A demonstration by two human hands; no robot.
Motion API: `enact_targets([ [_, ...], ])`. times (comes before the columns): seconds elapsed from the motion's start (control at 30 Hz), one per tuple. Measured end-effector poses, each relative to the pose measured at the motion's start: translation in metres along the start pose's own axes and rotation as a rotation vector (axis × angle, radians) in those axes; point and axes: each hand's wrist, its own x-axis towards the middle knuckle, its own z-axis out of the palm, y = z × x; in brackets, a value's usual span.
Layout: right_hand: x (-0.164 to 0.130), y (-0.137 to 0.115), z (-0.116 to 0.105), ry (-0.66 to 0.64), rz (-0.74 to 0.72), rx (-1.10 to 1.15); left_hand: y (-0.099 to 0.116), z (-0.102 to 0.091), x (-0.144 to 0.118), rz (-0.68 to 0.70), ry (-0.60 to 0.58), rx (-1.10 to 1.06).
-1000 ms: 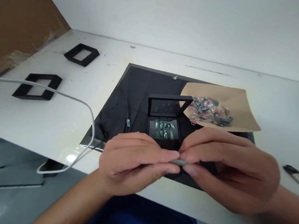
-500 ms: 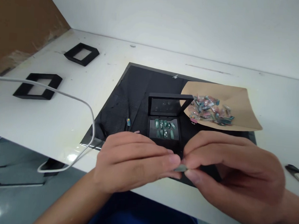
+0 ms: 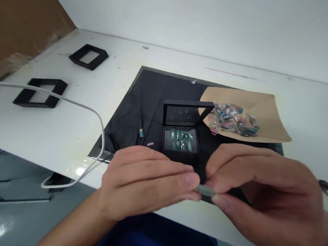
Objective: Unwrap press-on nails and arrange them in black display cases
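My left hand (image 3: pixel 147 181) and my right hand (image 3: pixel 262 187) meet fingertip to fingertip over the table's near edge, both pinching a small grey-green press-on nail (image 3: pixel 206 190). Just beyond them stands a small black display box (image 3: pixel 181 127) with its lid up. Several green nails lie in its tray. A brown paper sheet (image 3: pixel 261 106) to the right carries a heap of loose nails (image 3: pixel 232 119) in pink and teal.
A black mat (image 3: pixel 143 100) covers the middle of the white table. On it lie a small pink nail (image 3: pixel 150 143) and a thin tool (image 3: pixel 140 133). Two black frames (image 3: pixel 87 56) (image 3: pixel 40 92) sit at the left. A white cable (image 3: pixel 79 107) loops across. Scissors (image 3: pixel 327 186) peek in at right.
Both hands have dropped slightly toward me with the nail still pinched between them. The pink nail on the mat, hidden before, now shows above my left hand.
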Motion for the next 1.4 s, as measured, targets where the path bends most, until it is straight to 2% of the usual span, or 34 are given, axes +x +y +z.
enact_targets([
  [0.17, -0.002, 0.001, 0.001, 0.074, 0.012, -0.046, -0.005, 0.003, 0.007, 0.06, -0.104, -0.014],
  [0.3, -0.001, 0.003, 0.003, 0.069, -0.01, -0.072, 0.003, -0.004, 0.008, 0.018, -0.162, 0.074],
  [0.4, 0.001, 0.006, 0.003, 0.05, -0.015, -0.086, 0.01, -0.005, 0.001, -0.062, -0.171, 0.187],
  [0.53, 0.002, 0.008, 0.003, 0.055, 0.002, -0.121, 0.016, -0.005, -0.006, 0.004, -0.133, 0.273],
  [0.67, 0.0, 0.006, 0.005, 0.067, 0.033, -0.131, 0.017, -0.01, -0.004, -0.064, -0.217, 0.252],
  [0.77, -0.002, 0.005, 0.004, 0.025, 0.065, -0.096, 0.009, -0.01, -0.001, 0.033, -0.186, 0.199],
  [0.87, -0.003, 0.003, 0.002, -0.022, 0.074, -0.053, -0.002, -0.004, -0.002, 0.088, -0.224, 0.059],
  [0.9, -0.003, 0.001, 0.001, -0.031, 0.077, -0.046, -0.004, 0.0, -0.003, 0.077, -0.191, -0.002],
  [0.97, -0.002, -0.001, 0.0, -0.049, 0.075, -0.028, -0.007, 0.008, -0.007, 0.038, -0.046, -0.123],
  [1.0, -0.002, -0.002, 0.0, -0.057, 0.074, -0.019, -0.007, 0.011, -0.009, 0.014, -0.024, -0.161],
  [1.2, -0.002, -0.001, 0.002, -0.065, 0.098, 0.043, -0.002, 0.02, -0.011, -0.014, 0.026, -0.281],
  [1.4, -0.004, 0.002, 0.0, -0.065, 0.12, 0.0, 0.001, 0.024, -0.011, -0.051, 0.087, -0.231],
])
